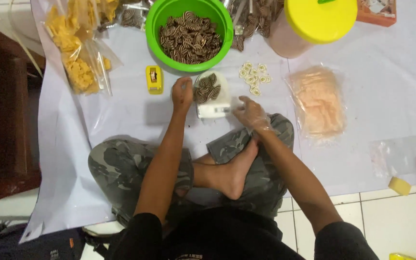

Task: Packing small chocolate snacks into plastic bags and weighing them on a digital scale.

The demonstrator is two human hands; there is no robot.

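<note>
Sitting cross-legged on a white sheet [136, 110] spread over a tiled floor, a person in camouflage trousers works over a small white scale [213, 107] heaped with a clear bag of brown-and-cream swirled snacks [208, 87]. Bare, the left hand [182, 91] sits at the left edge of the bag with fingers curled in a narrow pinch; whether it grips the bag's rim or a single snack cannot be told. Covered by a thin clear plastic glove, the right hand [251, 113] rests just beside the scale's right corner, fingers loosely spread and holding nothing that shows. Directly beyond the scale stands a green bowl [157, 21] full of the same swirled snacks. A small yellow stapler [154, 79] lies on the sheet left of the left hand, and a little cluster of pale ring-shaped pieces [253, 77] lies to the right of the scale. Bags of yellow crackers [75, 43] sit at the far left, a flat bag of pale orange crackers [318, 101] at the right, and a yellow-lidded container [321, 19] at the top right
</note>
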